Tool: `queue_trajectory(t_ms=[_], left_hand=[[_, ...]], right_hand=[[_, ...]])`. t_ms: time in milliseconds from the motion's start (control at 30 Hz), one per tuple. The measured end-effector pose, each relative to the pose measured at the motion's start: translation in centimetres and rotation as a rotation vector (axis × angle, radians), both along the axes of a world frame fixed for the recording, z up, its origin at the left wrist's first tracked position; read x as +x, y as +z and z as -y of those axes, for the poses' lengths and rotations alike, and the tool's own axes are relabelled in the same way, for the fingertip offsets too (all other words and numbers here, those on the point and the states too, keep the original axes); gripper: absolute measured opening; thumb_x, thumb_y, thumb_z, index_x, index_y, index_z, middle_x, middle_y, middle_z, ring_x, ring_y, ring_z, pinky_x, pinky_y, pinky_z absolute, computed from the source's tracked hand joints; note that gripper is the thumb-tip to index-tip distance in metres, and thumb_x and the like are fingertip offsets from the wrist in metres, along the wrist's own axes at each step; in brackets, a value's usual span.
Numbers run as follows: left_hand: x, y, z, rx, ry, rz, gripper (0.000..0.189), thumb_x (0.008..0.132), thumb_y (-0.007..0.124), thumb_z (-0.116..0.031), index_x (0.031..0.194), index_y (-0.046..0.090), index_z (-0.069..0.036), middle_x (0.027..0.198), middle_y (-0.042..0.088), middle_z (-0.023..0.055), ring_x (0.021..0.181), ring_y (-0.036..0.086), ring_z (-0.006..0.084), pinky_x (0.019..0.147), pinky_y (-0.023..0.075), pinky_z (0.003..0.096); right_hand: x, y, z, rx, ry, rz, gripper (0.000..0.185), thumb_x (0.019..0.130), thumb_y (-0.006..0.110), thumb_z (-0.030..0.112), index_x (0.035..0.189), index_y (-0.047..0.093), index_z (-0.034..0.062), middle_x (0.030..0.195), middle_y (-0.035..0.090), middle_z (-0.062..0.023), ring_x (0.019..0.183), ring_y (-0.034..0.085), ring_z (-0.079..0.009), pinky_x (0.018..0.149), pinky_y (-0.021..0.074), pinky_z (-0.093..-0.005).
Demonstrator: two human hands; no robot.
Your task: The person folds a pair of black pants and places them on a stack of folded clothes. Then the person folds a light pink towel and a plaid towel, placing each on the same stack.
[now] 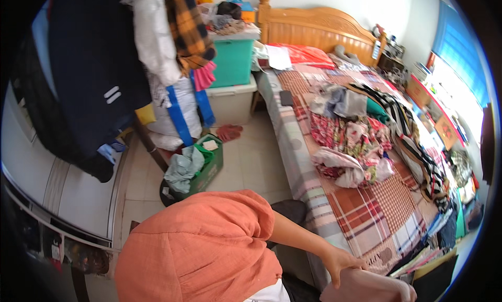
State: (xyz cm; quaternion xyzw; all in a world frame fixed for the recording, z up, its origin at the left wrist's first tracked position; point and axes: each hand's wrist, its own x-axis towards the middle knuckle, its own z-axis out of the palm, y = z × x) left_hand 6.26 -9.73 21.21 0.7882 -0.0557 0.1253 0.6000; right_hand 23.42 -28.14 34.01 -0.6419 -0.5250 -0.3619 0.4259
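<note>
My left hand [342,263] grips the upper edge of a pale pink cloth [362,286] at the bottom right, thumb on the near side and fingers over the edge. Only a small part of my right hand [412,293] shows, at the cloth's far right corner by the picture's bottom rim. The cloth's lower part is cut off there. Close by is the foot of a bed, covered by a plaid patchwork sheet [353,208]. A heap of floral clothes [353,141] lies mid-bed, beside a striped black-and-white blanket [415,145].
A green bin [208,176] with a grey-green plastic bag stands on the tiled floor. Clothes hang from a rack, among them a dark garment [94,67]. Stacked storage boxes [231,63] stand beside the wooden headboard [317,27]. Folders and papers [423,263] crowd the bed's right end.
</note>
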Motion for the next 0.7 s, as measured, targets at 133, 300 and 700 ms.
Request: queue_trajectory(t_ms=[133,300,700], left_hand=[[-1.2,0.6,-1.4,-0.047,0.042,0.000,0.060,0.071,0.088,-0.020,0.122,0.060,-0.004,0.106,0.070,0.0111,0.099,0.063,0.0212,0.087,0.0490,0.0360],[-5.5,2.8,-2.0,-0.108,-0.137,-0.279,0.029,0.089,0.075,-0.023,0.107,0.071,-0.001,0.097,0.072,0.0034,0.089,0.063,0.0115,0.080,0.0533,0.0325],[-8.1,-0.6,-4.3,-1.081,-0.258,-0.179,0.047,0.093,0.064,-0.016,0.136,0.053,-0.001,0.129,0.063,0.0132,0.116,0.063,0.0267,0.102,0.0482,0.0427]], right_hand=[[-3.3,1.0,-4.3,-0.117,0.273,0.017,0.014,0.095,0.065,0.015,0.098,0.070,0.0033,0.099,0.072,-0.0114,0.089,0.070,-0.0277,0.082,0.0559,-0.0388],[1.1,-1.1,-5.2,-0.222,0.640,-0.542,0.012,0.098,0.057,0.003,0.104,0.066,-0.0014,0.098,0.067,-0.0066,0.090,0.060,-0.0155,0.084,0.0488,-0.0293],[-1.9,-22.9,-1.4,0.063,0.492,-1.599,0.053,0.103,0.050,0.048,0.114,0.064,-0.0018,0.100,0.068,-0.0037,0.088,0.064,-0.0134,0.078,0.0500,-0.0311]])
